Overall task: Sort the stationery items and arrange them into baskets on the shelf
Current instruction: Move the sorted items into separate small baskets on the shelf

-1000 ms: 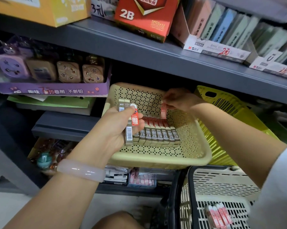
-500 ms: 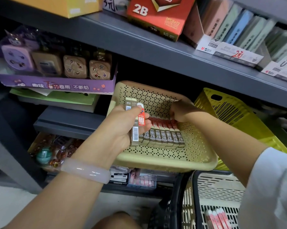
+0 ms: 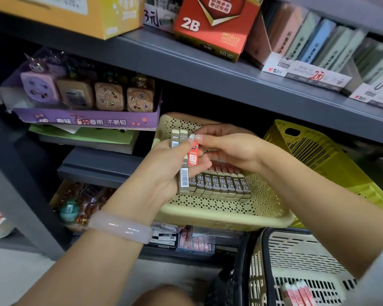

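A dark grey metal shelving unit (image 3: 208,69) fills the view, its upper board running slantwise from upper left down to the right. A thick grey upright (image 3: 20,195) stands at the left, and a shorter grey ledge (image 3: 97,166) sits in the bay beneath the upper board. Under the lowest board lies a pale, light grey floor (image 3: 16,272), smooth and bare where it shows. The recesses behind the boards are deep in shadow, while the board fronts catch a soft, even indoor light from above.
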### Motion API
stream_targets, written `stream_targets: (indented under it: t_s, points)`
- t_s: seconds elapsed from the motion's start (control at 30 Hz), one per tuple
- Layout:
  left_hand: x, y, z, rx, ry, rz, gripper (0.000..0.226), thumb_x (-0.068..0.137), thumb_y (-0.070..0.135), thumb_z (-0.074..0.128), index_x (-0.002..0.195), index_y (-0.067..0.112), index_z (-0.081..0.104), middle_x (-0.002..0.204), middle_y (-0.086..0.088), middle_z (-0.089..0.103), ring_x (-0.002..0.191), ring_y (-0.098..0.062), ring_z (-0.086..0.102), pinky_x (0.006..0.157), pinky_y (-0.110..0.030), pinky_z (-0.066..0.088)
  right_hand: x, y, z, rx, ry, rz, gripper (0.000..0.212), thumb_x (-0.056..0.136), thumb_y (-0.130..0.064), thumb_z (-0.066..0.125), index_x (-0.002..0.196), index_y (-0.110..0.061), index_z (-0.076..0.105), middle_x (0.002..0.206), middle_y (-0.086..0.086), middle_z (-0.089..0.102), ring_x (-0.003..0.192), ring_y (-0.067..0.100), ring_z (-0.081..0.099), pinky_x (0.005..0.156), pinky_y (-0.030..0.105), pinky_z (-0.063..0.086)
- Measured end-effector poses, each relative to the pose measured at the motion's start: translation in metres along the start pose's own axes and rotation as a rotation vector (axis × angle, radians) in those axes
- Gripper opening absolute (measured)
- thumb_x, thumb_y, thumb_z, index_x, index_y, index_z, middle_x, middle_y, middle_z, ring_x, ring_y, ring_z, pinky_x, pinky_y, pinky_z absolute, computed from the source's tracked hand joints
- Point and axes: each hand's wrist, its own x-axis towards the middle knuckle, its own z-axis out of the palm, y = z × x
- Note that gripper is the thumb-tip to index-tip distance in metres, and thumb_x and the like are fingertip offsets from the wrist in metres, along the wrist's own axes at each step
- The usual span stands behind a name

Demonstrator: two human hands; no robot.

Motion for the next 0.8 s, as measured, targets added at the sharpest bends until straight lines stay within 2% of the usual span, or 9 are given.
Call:
stream_targets:
  t_s: [0.07,0.17,0.23,0.3,0.37,0.47,0.53,0.63,0.8]
  points:
    - [-0.001,0.009,-0.005,-0.018,0.020,0.006,0.009,0.091,0.008,0.054,0.093,0.001,0.058,0.090,-0.023,0.065,0.065,-0.027,0.071,0.049,-0.028,0.056,0.005,-0.002,0.000,0.184,0.086,-0.022,0.011,0.089,-0.007,0.054,0.085,-0.012,0.062,0.073,-0.002,0.069,0.070,0.008,0.064,0.066,0.018,0.055]
    - [0.000,0.024,-0.016,-0.035,0.093,0.030,0.010,0.091,0.009,0.054,0.097,0.002,0.055,0.090,-0.024,0.066,0.060,-0.026,0.070,0.046,-0.027,0.055,0.021,-0.001,-0.006,0.324,0.283,-0.007,0.011,0.089,-0.006,0.055,0.083,-0.009,0.063,0.070,0.001,0.068,0.062,0.007,0.064,0.059,0.017,0.055]
    - [0.003,0.031,-0.027,-0.013,0.145,0.047,0.009,0.091,0.012,0.054,0.094,0.003,0.054,0.083,-0.020,0.066,0.044,-0.017,0.064,0.038,-0.019,0.048,0.036,0.004,-0.007,0.276,0.373,0.072,0.007,0.089,-0.007,0.056,0.087,-0.009,0.062,0.073,0.003,0.067,0.062,0.008,0.064,0.061,0.018,0.056]
    - [0.005,0.034,-0.035,0.000,0.153,0.049,0.011,0.092,0.016,0.053,0.090,0.006,0.052,0.074,-0.015,0.065,0.033,-0.009,0.050,0.032,-0.012,0.037,0.051,0.012,-0.003,0.123,0.412,0.146,0.006,0.089,-0.008,0.057,0.087,-0.012,0.062,0.079,0.003,0.066,0.068,0.008,0.063,0.065,0.020,0.056]
    - [0.007,0.035,-0.040,0.000,0.144,0.045,0.012,0.093,0.017,0.053,0.089,0.006,0.052,0.063,-0.011,0.064,0.032,-0.007,0.043,0.030,-0.010,0.032,0.065,0.020,0.004,-0.010,0.419,0.189,0.008,0.088,-0.009,0.059,0.083,-0.015,0.061,0.080,0.002,0.064,0.068,0.008,0.062,0.063,0.018,0.055]
    - [0.007,0.037,-0.043,0.001,0.135,0.049,0.014,0.093,0.016,0.051,0.084,0.005,0.053,0.051,-0.006,0.062,0.031,-0.007,0.042,0.030,-0.010,0.030,0.082,0.027,0.015,-0.072,0.423,0.239,0.010,0.087,-0.008,0.061,0.080,-0.014,0.061,0.079,0.002,0.062,0.066,0.008,0.060,0.058,0.016,0.055]
    - [0.007,0.038,-0.043,0.000,0.137,0.042,0.013,0.093,0.011,0.050,0.083,0.004,0.052,0.050,-0.007,0.062,0.031,-0.007,0.041,0.029,-0.010,0.030,0.089,0.031,0.022,-0.080,0.441,0.263,0.008,0.088,-0.006,0.060,0.082,-0.011,0.062,0.077,0.001,0.061,0.063,0.008,0.059,0.054,0.016,0.054]
    - [0.007,0.038,-0.043,0.014,0.123,0.029,0.012,0.093,0.008,0.047,0.082,0.004,0.050,0.053,-0.010,0.065,0.030,-0.007,0.040,0.029,-0.010,0.029,0.093,0.034,0.028,-0.082,0.473,0.284,0.010,0.088,-0.002,0.059,0.096,-0.004,0.064,0.075,0.002,0.059,0.062,0.009,0.058,0.049,0.015,0.053]
    - [0.005,0.038,-0.041,0.071,0.066,0.036,0.014,0.094,0.007,0.048,0.080,0.006,0.049,0.062,-0.011,0.068,0.031,-0.007,0.039,0.028,-0.011,0.028,0.082,0.022,0.029,-0.132,0.514,0.287,0.019,0.092,-0.006,0.052,0.107,0.002,0.061,0.073,0.008,0.059,0.060,0.015,0.060,0.059,0.019,0.053]
